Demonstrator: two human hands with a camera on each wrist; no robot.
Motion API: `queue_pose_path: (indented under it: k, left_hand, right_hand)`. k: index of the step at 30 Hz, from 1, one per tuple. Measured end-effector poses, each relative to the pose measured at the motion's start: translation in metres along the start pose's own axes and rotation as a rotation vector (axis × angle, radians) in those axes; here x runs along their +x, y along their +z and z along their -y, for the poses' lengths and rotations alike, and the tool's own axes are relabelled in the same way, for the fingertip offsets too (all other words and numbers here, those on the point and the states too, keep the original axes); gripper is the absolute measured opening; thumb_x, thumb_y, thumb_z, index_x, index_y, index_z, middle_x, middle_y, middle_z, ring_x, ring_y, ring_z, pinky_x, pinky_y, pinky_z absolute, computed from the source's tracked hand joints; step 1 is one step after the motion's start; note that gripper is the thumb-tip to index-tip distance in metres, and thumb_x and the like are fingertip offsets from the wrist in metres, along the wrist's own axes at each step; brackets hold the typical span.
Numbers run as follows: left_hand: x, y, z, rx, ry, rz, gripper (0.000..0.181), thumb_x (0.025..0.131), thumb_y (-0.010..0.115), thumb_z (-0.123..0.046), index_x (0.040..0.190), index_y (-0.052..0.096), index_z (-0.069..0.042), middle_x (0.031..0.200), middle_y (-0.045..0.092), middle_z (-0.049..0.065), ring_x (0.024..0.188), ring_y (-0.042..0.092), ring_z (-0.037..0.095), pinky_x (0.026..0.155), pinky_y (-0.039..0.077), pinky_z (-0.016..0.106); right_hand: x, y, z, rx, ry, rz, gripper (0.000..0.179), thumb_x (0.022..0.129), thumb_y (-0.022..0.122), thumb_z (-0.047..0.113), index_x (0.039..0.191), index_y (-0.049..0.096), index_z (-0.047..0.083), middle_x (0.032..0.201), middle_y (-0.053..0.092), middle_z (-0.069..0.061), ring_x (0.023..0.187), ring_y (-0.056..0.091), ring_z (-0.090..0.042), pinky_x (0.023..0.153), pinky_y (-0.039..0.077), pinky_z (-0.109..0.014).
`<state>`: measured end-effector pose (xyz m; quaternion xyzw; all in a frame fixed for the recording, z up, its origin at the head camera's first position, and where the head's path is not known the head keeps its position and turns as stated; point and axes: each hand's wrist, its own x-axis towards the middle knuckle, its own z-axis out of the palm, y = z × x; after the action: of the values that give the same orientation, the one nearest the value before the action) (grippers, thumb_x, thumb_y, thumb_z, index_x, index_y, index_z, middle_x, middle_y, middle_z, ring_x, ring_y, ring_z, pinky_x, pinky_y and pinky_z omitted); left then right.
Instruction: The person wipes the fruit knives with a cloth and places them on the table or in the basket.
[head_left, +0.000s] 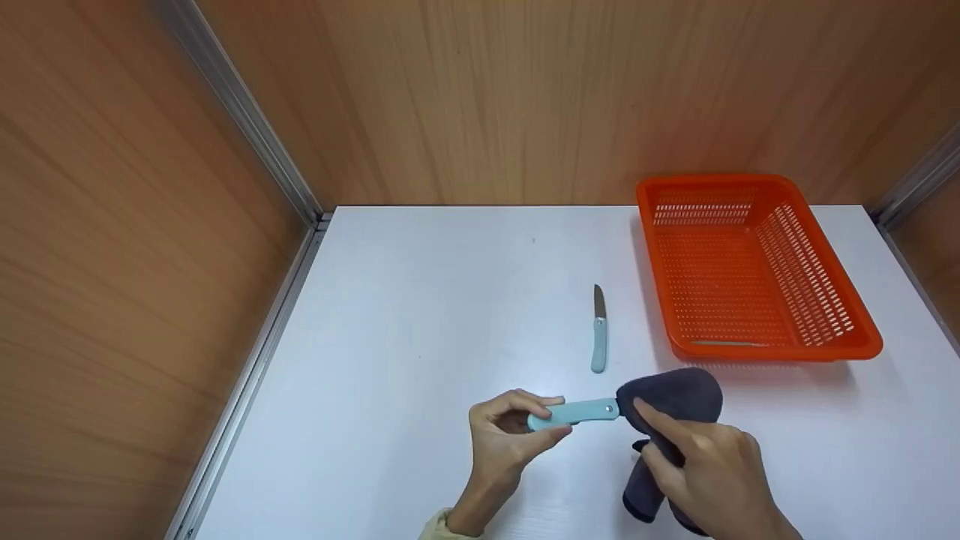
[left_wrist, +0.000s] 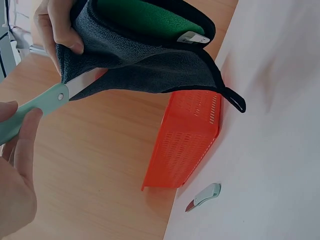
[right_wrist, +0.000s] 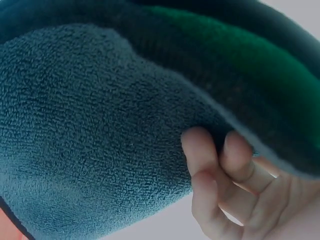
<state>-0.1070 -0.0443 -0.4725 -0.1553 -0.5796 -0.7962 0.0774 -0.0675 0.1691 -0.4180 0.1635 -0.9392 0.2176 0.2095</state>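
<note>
My left hand (head_left: 499, 442) pinches the pale blue handle of a folding knife (head_left: 579, 412), held above the table with its blade end pointing right. My right hand (head_left: 709, 469) grips a dark grey cloth (head_left: 686, 390) folded over the blade. In the left wrist view, a short stretch of the blade (left_wrist: 81, 83) shows between handle and cloth; the rest is covered. The cloth's green underside (left_wrist: 145, 20) and a small white label appear there too. Up close in the right wrist view, the fingers (right_wrist: 200, 150) of my right hand press against the cloth's fuzzy surface.
Another pale blue knife (head_left: 599, 337), unfolded, lies on the white table (head_left: 420, 315) beyond my hands, blade pointing away. To its right stands an orange perforated basket (head_left: 765, 351) with a thin pale item inside its near edge. Wooden panels (head_left: 487, 105) enclose the table.
</note>
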Motion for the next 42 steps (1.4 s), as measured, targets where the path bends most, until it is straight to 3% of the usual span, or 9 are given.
queue_pose_path:
  k: [17,30,42]
  left_hand:
    - [-0.001,-0.007,0.001,-0.043,0.01,-0.009,0.021,0.063,0.078,0.011,0.075,0.061,0.008,0.085,0.069,0.018,0.076,0.069,0.032,0.067,0.06,0.04]
    - [-0.001,-0.009,-0.002,-0.051,0.011,-0.02,0.022,0.062,0.078,0.013,0.074,0.059,0.011,0.085,0.07,0.017,0.075,0.069,0.03,0.066,0.06,0.039]
    - [-0.001,-0.012,-0.004,-0.035,-0.009,-0.034,0.022,0.062,0.078,0.013,0.073,0.059,0.01,0.083,0.069,0.018,0.074,0.068,0.031,0.065,0.06,0.039]
  right_hand:
    - [-0.004,0.004,-0.009,-0.012,0.013,-0.028,0.042,0.061,0.074,0.002,0.101,0.075,0.014,0.047,0.022,0.023,0.044,0.014,0.003,0.039,0.012,-0.015]
    - [-0.005,0.004,-0.011,-0.009,0.104,0.026,0.042,0.064,0.077,0.003,0.104,0.075,0.016,0.045,0.025,0.022,0.042,0.017,0.002,0.038,0.016,-0.016]
    - [-0.004,0.006,-0.015,0.018,0.125,-0.004,0.042,0.062,0.076,0.001,0.101,0.076,0.015,0.044,0.025,0.02,0.042,0.019,0.001,0.038,0.017,-0.016]
